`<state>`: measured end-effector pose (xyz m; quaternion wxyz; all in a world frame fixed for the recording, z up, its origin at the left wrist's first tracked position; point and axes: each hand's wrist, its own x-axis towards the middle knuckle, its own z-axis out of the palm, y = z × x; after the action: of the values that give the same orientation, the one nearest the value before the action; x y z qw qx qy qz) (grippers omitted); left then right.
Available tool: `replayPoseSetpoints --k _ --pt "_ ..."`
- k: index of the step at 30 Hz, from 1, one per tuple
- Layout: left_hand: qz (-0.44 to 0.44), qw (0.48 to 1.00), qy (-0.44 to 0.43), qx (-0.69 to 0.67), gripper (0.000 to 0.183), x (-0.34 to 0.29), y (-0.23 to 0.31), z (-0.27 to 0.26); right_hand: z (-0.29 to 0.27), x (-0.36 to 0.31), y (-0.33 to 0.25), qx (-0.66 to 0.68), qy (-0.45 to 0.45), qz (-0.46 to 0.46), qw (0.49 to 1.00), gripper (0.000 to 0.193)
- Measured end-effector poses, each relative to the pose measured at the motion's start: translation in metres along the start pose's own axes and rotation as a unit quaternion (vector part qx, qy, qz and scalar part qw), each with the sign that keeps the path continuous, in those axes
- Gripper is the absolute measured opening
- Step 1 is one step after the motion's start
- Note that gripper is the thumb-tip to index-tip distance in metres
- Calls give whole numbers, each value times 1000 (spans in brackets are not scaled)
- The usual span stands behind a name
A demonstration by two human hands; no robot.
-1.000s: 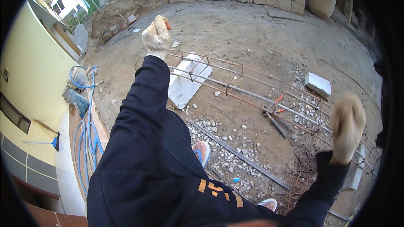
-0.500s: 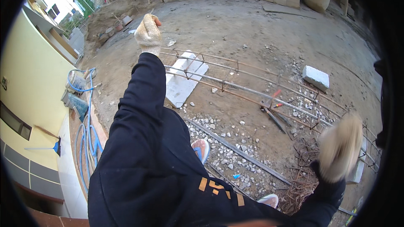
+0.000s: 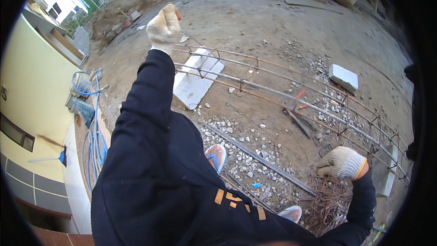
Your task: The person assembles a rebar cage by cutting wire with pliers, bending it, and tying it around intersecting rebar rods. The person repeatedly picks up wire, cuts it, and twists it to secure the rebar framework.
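Note:
My left hand (image 3: 164,27), in a cream knitted glove, is raised in a fist beyond the near end of a long rebar cage (image 3: 268,86). A thin dark line like wire shows beside it, but what the fingers hold is hidden. My right hand (image 3: 341,164), gloved the same way, is low over a heap of rusty bent steel wire pieces (image 3: 334,196). Its fingers are curled downward and pressed together; whatever lies under them cannot be seen. The cage rests on a white block (image 3: 193,84) at its left and another white block (image 3: 388,177) at its right.
A tool with long dark handles (image 3: 298,125) lies on the ground by the cage, near a red-tipped item (image 3: 300,94). Gravel (image 3: 250,159) and long thin bars (image 3: 259,157) lie by my sandalled feet. A loose white block (image 3: 343,77) sits beyond; blue hose (image 3: 94,141) coils left.
My right hand has swung down and left from beside the cage's right end to the wire heap. My left hand has risen slightly, still closed.

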<state>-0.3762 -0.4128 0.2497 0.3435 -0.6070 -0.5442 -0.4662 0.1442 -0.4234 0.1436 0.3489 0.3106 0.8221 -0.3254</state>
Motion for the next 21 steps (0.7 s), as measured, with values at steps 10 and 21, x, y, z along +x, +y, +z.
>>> replayPoseSetpoints --k 10,21 --pt "21 997 74 -15 27 12 55 -6 13 81 -52 172 488 -333 789 86" --pt "-107 989 94 35 49 7 41 -5 -11 20 -63 55 827 -220 514 21"
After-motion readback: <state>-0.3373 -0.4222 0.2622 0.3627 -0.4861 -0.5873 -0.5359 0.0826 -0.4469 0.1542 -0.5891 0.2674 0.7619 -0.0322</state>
